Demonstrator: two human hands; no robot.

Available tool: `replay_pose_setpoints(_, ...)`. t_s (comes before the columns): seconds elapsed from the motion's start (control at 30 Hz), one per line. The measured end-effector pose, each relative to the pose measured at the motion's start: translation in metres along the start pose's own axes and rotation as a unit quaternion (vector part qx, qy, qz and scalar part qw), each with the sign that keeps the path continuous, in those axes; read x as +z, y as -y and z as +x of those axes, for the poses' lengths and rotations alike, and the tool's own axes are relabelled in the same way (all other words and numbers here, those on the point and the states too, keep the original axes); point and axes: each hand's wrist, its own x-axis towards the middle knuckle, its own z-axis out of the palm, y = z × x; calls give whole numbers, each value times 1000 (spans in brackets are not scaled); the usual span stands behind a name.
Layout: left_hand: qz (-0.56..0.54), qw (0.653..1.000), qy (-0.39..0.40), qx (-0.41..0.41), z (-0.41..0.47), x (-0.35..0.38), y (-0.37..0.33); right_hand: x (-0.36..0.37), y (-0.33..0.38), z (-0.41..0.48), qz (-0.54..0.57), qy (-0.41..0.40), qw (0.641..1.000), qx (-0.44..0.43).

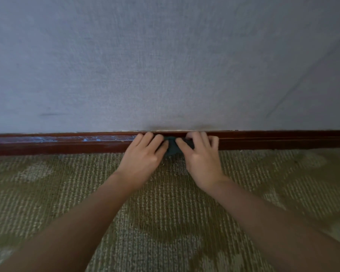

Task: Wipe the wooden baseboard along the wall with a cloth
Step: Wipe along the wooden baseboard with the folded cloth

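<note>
Left hand (143,156) and right hand (201,160), fingers curled on the dark cloth (172,147), press it against the wooden baseboard (283,139); pale streaks (94,138) to the left suggest the wiping is unfinished.

The baseboard (67,144) runs the full width where wall (165,65) meets carpet (165,222). Its face lies open to the left and to the right. The middle is crowded: left hand (143,156) and right hand (201,160) sit just beside each other, both holding the cloth (172,147) against the board. The wall blocks any reach beyond it.
</note>
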Motion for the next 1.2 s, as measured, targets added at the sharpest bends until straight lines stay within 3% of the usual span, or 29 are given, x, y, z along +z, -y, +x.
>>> replay_pose_setpoints(0.37,10,999,-47,11,10,1,-8,-10,-28,-2,-60,-6,997,-53)
replay_pose_setpoints(0.7,-18,1000,-7,-2,16,7,-18,-4,-32,-14,-73,31,995,-59)
replay_pose_setpoints(0.9,-12,1000,-12,-6,30,7,-39,-25,-52,-12,-135,40,988,-54)
replay_pose_setpoints(1.07,-22,1000,-2,9,41,6,-43,-22,-50,-20,-126,42,991,12)
replay_pose_setpoints(1.2,-27,1000,13,-9,35,-1,-33,-21,-37,-18,-111,89,988,62)
